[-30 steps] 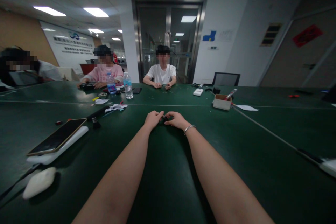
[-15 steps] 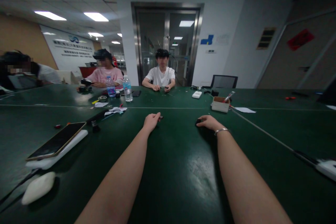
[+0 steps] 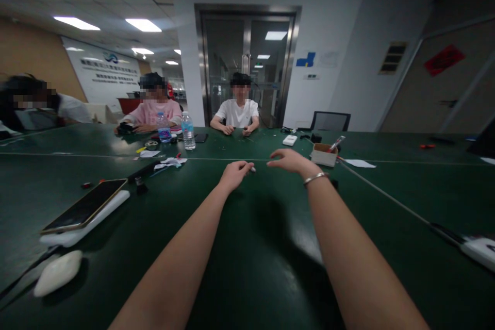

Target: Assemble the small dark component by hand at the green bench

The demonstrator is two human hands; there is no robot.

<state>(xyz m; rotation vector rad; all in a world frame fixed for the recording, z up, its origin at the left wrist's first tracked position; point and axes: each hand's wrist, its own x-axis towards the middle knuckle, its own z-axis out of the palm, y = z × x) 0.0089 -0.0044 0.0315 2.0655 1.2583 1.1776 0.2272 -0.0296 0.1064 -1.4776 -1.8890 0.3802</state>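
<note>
Your left hand (image 3: 235,175) has a small piece (image 3: 252,169) in its fingertip grip above the green desk (image 3: 240,247). Your right hand (image 3: 291,161), its grip parted, hangs nearby, a bracelet (image 3: 315,177) on the wrist. A phone (image 3: 87,206) lies atop a white slab (image 3: 85,230) to your left; two bottles (image 3: 188,134) stand farther off.

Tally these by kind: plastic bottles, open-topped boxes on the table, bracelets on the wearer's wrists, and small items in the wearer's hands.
Plastic bottles: 2
Open-topped box: 1
Bracelet: 1
Small item in the left hand: 1
Total: 5
</note>
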